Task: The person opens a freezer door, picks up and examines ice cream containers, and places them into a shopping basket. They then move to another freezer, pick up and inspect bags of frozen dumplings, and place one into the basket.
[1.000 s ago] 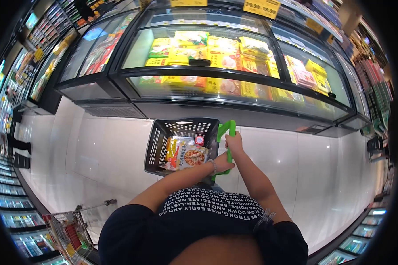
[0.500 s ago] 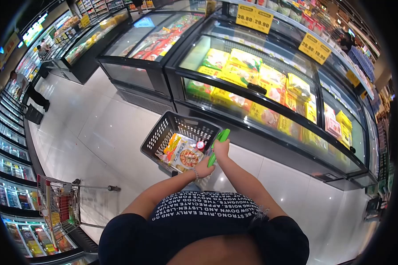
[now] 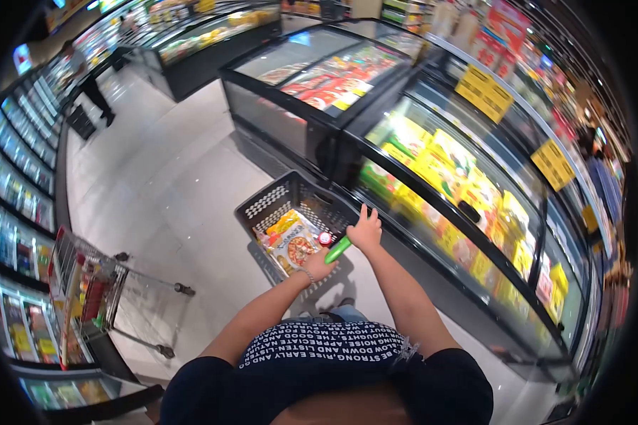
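Observation:
A dark grey shopping basket [image 3: 317, 202] with perforated sides hangs in front of me by its green handle [image 3: 338, 249]. My left hand [image 3: 320, 264] is wrapped around the near end of that handle. At the handle's other end, my right hand [image 3: 366, 231] has its fingers spread, with the palm side close to the green grip. Inside the basket lie a food packet [image 3: 297, 246] printed with a round dish, an orange-yellow packet [image 3: 285, 225] partly under it, and a small red-and-white round item [image 3: 325, 239].
Glass-topped freezers [image 3: 468, 202] with yellow packages run along the right, below yellow price signs [image 3: 483, 93]. To the left stands a shopping cart [image 3: 96, 290] by upright chillers [image 3: 21, 184]. Farther off, a person [image 3: 91, 83] is beside a dark basket [image 3: 81, 122].
My right hand has loosened from the green handle and its fingers have spread. The view has turned left, so the freezers appear farther right; the left hand keeps its grip.

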